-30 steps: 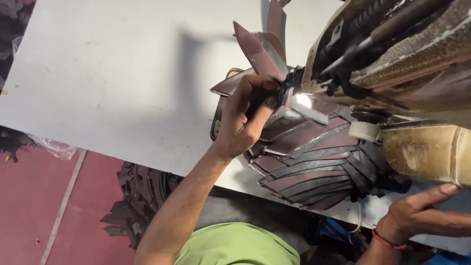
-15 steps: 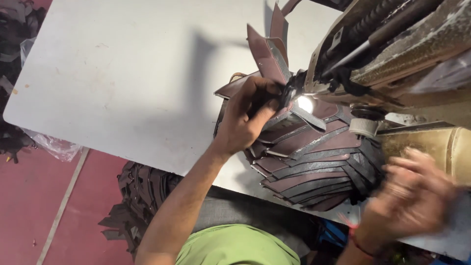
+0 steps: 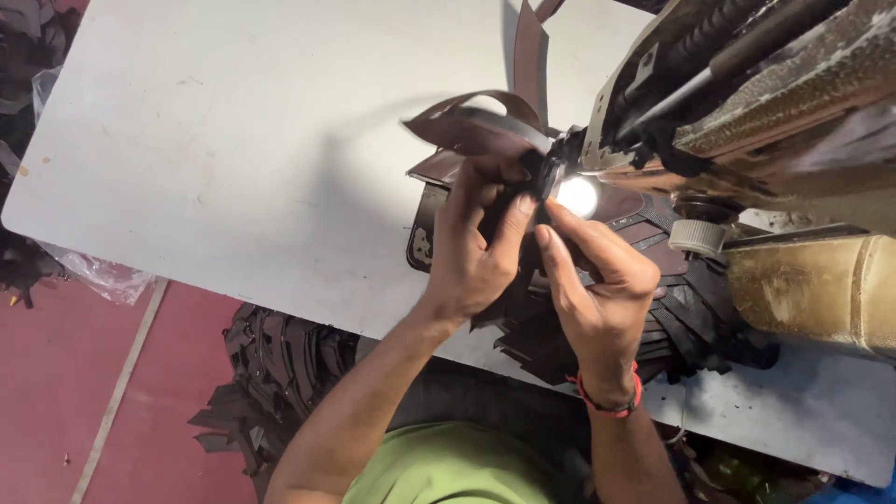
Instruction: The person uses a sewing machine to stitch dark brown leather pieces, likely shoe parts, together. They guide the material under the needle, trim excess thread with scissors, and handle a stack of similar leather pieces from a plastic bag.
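My left hand point(image 3: 476, 247) grips a curved dark brown leather strip point(image 3: 481, 121) and holds it against the needle area of a sewing machine point(image 3: 747, 103), just left of its bright lamp point(image 3: 577, 196). My right hand point(image 3: 597, 289), with a red band on the wrist, pinches the same strip from the right, fingertips beside the lamp. Under both hands lies a fanned pile of dark leather pieces point(image 3: 672, 322).
The white table point(image 3: 224, 159) stretches to the left. A worn yellowish motor housing point(image 3: 812, 289) and a white ribbed knob point(image 3: 698, 236) sit right of the pile. More dark leather scraps point(image 3: 280, 364) lie heaped on the red floor below the table edge.
My right hand came up from the table's near edge to the leather strip at the needle. The left hand lifted the strip, which now curls over the lamp area. The view shifted left.
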